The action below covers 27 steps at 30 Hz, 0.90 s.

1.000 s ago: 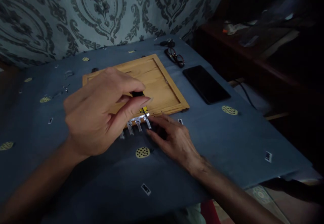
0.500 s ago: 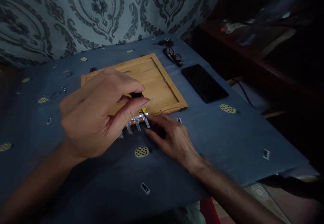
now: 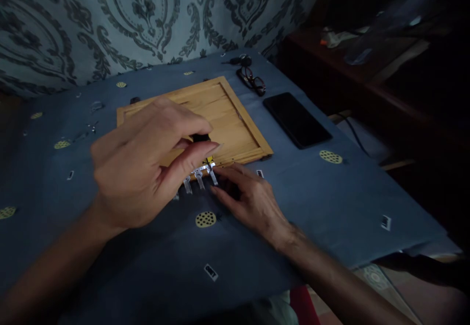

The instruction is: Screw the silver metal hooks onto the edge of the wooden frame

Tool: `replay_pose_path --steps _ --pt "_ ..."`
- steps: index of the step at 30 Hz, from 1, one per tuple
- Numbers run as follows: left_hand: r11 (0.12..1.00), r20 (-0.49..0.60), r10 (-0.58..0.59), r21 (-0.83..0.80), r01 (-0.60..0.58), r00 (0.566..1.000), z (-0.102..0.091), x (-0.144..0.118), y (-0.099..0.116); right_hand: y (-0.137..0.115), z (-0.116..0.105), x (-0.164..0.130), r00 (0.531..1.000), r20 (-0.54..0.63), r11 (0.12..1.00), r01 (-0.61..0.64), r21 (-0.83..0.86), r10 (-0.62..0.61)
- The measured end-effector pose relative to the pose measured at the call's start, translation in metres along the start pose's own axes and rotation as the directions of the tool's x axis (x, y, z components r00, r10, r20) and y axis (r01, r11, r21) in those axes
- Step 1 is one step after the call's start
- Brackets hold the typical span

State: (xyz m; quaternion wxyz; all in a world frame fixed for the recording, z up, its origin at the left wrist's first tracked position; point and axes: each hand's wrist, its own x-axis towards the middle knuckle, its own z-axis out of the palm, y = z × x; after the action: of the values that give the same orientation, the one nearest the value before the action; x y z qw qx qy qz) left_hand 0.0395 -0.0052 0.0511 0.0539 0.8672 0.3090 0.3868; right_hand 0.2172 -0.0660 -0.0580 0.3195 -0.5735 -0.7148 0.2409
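A framed wooden panel [image 3: 235,119] lies on the blue patterned cloth, with a shiny metal hook rail [image 3: 200,180] along its near edge. Several hooks of the rail stick out toward me. Above it, my left hand [image 3: 147,161] is closed in a pinch on what looks like a short screwdriver [image 3: 208,160], black at the top and yellow below. Its tip comes down at the rail's right end, though the exact contact is too small to make out. My right hand [image 3: 249,197] is closed at that same end, fingertips steadying the rail against the panel's edge.
A black smartphone [image 3: 296,120] lies right of the panel. Eyeglasses [image 3: 252,81] and a set of keys [image 3: 240,60] are behind it. Small shiny pieces [image 3: 91,127] lie at the left. A patterned curtain [image 3: 154,16] hangs at the back, and dark furniture [image 3: 352,80] stands right.
My left hand has shifted slightly to the right and turned a little, and less of the screwdriver's yellow part shows. My right hand stays in place.
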Motion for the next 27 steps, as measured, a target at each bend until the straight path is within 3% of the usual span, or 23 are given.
replay_pose_path --steps 3,9,15,19,27 --pt "0.999 0.027 -0.036 -0.008 0.036 0.999 0.0004 0.0012 0.0014 0.0001 -0.0008 0.0003 1.0 0.01 1.0 0.006 -0.003 -0.005" --pt "0.994 -0.072 0.102 0.057 -0.098 0.992 0.0 0.0004 0.0054 0.0008 -0.001 0.0006 1.0 -0.002 1.0 0.012 0.007 -0.012" --pt "0.982 -0.082 0.185 0.061 -0.18 0.979 0.0029 -0.0017 0.0001 -0.0032 -0.0032 0.0001 0.999 -0.008 0.996 -0.04 0.076 0.041" --pt "0.983 -0.11 0.173 0.08 -0.165 0.979 0.0038 -0.0033 0.0 -0.006 -0.0045 0.0001 0.995 0.004 0.991 -0.095 0.091 0.095" --pt "0.988 -0.073 0.154 0.007 -0.154 0.985 -0.0007 -0.0043 0.0032 -0.0061 -0.0037 0.0011 1.0 0.001 0.999 -0.018 0.052 0.018"
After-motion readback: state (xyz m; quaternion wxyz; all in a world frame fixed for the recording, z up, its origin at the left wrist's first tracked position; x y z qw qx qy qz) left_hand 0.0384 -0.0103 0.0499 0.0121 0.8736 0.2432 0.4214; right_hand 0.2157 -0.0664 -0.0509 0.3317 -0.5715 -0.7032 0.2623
